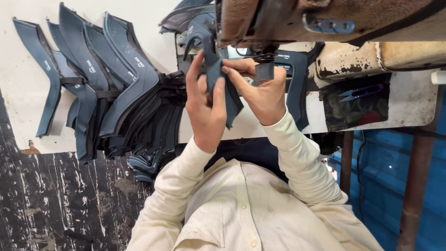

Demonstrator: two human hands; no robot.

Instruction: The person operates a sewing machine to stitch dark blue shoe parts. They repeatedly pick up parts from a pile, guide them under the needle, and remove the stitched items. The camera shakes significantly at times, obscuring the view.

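Observation:
My left hand (204, 109) and my right hand (262, 95) together pinch a blue-grey curved shoe-upper piece (231, 104), held upright at the needle area of a worn sewing machine (288, 18). The left thumb and fingers grip the strip's left edge. On the other edge, the right fingers press just below the presser foot (265, 69). The lower end of the strip hangs down between my wrists. Both sleeves are cream-coloured.
A large fanned stack of similar blue-grey pieces (116, 93) lies on the white table (23, 107) to the left. More pieces (296, 88) sit behind my right hand. Purple thread snips (360, 93) rest in a dark tray at right. Blue floor and metal legs (418, 176) lie lower right.

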